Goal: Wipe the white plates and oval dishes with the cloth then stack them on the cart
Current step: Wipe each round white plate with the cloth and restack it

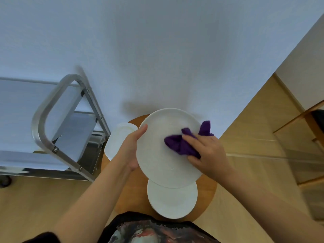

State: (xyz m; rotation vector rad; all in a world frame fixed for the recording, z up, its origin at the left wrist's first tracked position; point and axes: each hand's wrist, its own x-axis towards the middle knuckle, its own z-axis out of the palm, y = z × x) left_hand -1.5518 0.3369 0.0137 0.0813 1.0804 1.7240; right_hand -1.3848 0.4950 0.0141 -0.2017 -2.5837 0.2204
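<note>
Centre frame: white plate [166, 155] gripped at rim by left hand [134, 148]; purple cloth [182, 142] clutched against it by right hand [208, 155].

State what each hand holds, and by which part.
The left hand grips the white plate by its left rim. The right hand holds the bunched purple cloth against the plate's face.
</note>
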